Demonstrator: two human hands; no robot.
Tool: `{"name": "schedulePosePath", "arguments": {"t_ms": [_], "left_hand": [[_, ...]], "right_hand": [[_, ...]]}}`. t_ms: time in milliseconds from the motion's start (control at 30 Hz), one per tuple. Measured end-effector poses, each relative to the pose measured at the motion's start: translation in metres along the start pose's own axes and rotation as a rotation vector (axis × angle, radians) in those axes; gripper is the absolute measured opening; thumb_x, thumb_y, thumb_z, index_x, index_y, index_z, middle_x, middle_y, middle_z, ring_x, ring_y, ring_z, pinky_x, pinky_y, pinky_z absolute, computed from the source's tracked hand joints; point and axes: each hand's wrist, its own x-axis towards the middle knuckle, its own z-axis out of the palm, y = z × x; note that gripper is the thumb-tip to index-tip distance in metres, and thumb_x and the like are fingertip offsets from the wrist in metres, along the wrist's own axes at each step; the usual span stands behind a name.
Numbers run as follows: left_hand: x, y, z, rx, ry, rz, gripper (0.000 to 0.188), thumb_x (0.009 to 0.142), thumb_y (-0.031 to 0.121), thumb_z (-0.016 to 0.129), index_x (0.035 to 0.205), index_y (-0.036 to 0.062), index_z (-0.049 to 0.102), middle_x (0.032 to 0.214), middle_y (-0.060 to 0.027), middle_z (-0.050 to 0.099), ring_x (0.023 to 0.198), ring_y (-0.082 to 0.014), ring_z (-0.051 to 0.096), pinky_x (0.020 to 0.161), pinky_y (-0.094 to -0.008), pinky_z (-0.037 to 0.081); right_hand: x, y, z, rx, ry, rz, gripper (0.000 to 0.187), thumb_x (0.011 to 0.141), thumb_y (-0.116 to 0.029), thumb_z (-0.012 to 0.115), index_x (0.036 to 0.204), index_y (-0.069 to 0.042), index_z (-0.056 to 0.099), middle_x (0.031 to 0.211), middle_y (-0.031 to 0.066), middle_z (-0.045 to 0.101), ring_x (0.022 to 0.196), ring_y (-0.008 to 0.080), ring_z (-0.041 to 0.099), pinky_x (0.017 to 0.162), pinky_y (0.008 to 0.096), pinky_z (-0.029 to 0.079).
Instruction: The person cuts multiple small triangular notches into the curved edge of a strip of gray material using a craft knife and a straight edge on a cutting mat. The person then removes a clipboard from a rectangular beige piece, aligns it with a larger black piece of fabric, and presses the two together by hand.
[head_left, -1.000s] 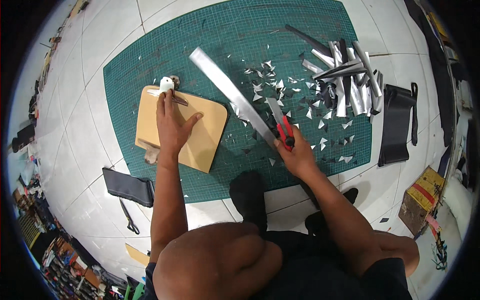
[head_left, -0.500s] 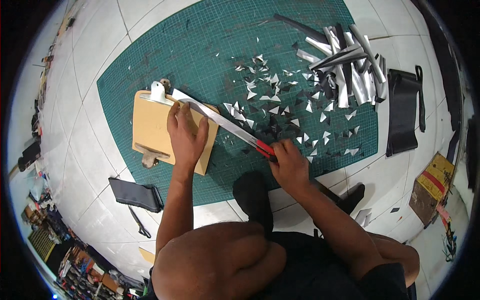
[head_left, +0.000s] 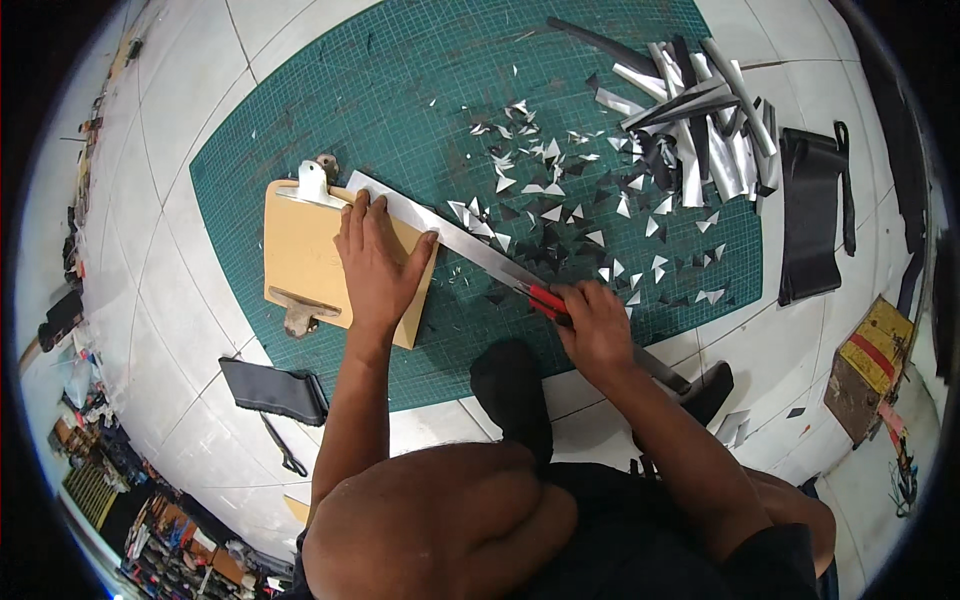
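My left hand (head_left: pixel 378 262) lies with spread fingers on a stack of tan boards (head_left: pixel 305 245) fitted with metal bulldog clips (head_left: pixel 313 185). Its fingertips and thumb reach the upper right edge, where a long flat silver strip (head_left: pixel 465 243) slants down to the right. At that strip's lower end, my right hand (head_left: pixel 597 325) is closed around a red-handled cutter knife (head_left: pixel 548 301). A grey length (head_left: pixel 662 370) shows beyond my right wrist; whether it belongs to the same strip I cannot tell. Small silver and black triangular offcuts (head_left: pixel 552 212) lie scattered nearby.
Beneath everything spreads a green cutting mat (head_left: pixel 300 95) on white floor tiles. A heap of silver and black strips (head_left: pixel 705 120) is at the far right. Black folded pieces lie right (head_left: pixel 808 215) and left (head_left: pixel 270 390). A yellow and brown box (head_left: pixel 868 365) stands farther right.
My right hand and the knife have shifted slightly right and down. My left thumb has spread farther right along the board's edge.
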Motion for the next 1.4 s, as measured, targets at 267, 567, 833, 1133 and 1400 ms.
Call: {"name": "schedulePosePath", "arguments": {"t_ms": [267,567,833,1133,1400], "left_hand": [[0.001,0.0,-0.004,0.039,-0.042,-0.03,0.077,0.081,0.04,0.076,0.139,0.001,0.045,0.148,-0.0229,0.038,0.137,-0.0435,0.033,0.113,-0.0503,0.028],[0.002,-0.002,-0.003,0.037,-0.027,-0.006,0.076,0.08,0.044,0.075,0.137,0.001,0.047,0.145,-0.0225,0.041,0.135,-0.0469,0.034,0.109,-0.0534,0.03],[0.018,0.014,-0.018,0.315,-0.125,-0.029,0.074,0.078,0.046,0.077,0.132,0.0037,0.05,0.139,-0.0188,0.047,0.129,-0.037,0.043,0.109,-0.0494,0.03],[0.03,0.024,-0.021,0.317,-0.267,-0.119,0.075,0.074,0.049,0.078,0.127,0.0042,0.051,0.135,-0.0148,0.048,0.131,-0.0352,0.041,0.108,-0.0579,0.028],[0.028,0.02,-0.022,0.348,-0.212,-0.074,0.073,0.073,0.046,0.08,0.125,0.0044,0.05,0.125,-0.0141,0.051,0.125,-0.0343,0.047,0.105,-0.0615,0.03]], "right_hand": [[0.0,-0.001,0.003,0.019,0.069,-0.035,0.061,0.064,-0.005,0.081,0.12,-0.01,0.059,0.104,0.008,0.054,0.096,0.0277,0.056,0.079,0.0421,0.043],[0.0,0.002,0.003,0.03,0.044,-0.033,0.057,0.066,-0.006,0.08,0.12,-0.011,0.06,0.103,0.0065,0.055,0.095,0.0255,0.056,0.079,0.0415,0.042],[0.014,-0.005,-0.01,0.045,0.031,0.022,0.039,0.077,-0.014,0.077,0.111,-0.007,0.059,0.096,0.0121,0.061,0.086,0.0297,0.062,0.074,0.0435,0.047],[0.085,-0.066,-0.016,0.078,-0.273,0.109,0.024,0.093,-0.015,0.055,0.111,-0.002,0.045,0.083,0.0187,0.068,0.075,0.0369,0.07,0.063,0.048,0.054],[0.108,-0.085,-0.007,-0.075,-0.254,-0.027,0.018,0.092,-0.01,0.05,0.107,-0.002,0.046,0.083,0.0206,0.068,0.076,0.036,0.071,0.065,0.0455,0.058]]}}
